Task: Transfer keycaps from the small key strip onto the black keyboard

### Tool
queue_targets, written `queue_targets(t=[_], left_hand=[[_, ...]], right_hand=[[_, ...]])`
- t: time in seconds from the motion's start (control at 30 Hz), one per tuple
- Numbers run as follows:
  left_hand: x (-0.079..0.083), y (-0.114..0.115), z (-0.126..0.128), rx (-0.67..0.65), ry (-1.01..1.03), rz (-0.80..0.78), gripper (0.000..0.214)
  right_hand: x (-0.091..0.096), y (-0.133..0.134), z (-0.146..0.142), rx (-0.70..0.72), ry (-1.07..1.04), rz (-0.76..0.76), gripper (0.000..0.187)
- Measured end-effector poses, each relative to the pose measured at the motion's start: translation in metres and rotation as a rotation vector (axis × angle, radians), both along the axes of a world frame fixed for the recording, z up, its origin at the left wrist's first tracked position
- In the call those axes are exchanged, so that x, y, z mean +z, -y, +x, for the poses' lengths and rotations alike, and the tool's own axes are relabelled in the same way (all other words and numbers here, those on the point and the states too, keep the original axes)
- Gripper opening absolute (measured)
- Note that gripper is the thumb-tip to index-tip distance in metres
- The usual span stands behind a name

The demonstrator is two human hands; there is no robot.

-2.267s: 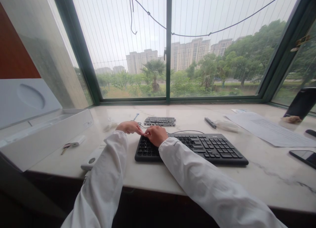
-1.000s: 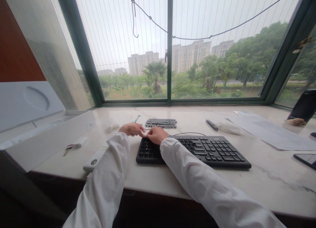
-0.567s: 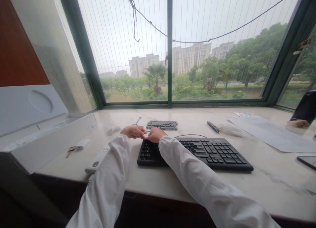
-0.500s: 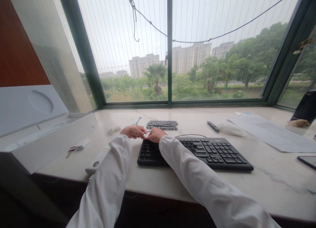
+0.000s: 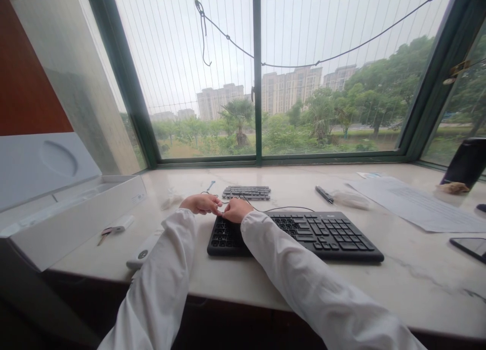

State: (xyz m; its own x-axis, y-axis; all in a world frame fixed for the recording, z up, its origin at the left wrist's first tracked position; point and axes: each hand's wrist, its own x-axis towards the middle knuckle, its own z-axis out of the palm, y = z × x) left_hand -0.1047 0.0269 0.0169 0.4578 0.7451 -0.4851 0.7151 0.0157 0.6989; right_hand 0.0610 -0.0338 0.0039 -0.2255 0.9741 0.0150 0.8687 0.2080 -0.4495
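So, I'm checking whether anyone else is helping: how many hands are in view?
2: the left hand at the far left corner of the black keyboard, and the right hand over its left part. No others show.

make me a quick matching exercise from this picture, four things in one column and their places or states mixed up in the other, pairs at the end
1. keyboard
2. loose keycaps
3. white box
4. sheet of paper

A. standing open at the far left
B. lying flat, toward the right of the scene
C. black, with some key sockets bare
D. set in rows near the window

Pairs: 1-C, 2-D, 3-A, 4-B
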Motion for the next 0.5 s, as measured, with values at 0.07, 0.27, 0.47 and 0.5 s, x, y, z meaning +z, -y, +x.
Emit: queue_targets(t=[0.07,0.27,0.47,0.5], left_hand=[[-0.0009,-0.0012,-0.0008,0.003,0.002,0.0,0.051],[-0.0015,-0.0008,-0.0002,0.013,0.006,0.009,0.051],[-0.0014,0.0009,0.0019,0.029,-0.004,0.014,0.05],[-0.0013,0.0008,0.002,0.031,-0.005,0.011,0.05]], right_hand=[[-0.0018,0.0006,0.0005,-0.016,-0.02,0.01,0.029],[-0.0064,-0.0006,0.0019,-0.019,-0.057,0.072,0.024],[-0.009,-0.0054,0.005,0.052,0.041,0.196,0.021],[-0.0091,-0.0055,0.0051,0.054,0.049,0.197,0.021]])
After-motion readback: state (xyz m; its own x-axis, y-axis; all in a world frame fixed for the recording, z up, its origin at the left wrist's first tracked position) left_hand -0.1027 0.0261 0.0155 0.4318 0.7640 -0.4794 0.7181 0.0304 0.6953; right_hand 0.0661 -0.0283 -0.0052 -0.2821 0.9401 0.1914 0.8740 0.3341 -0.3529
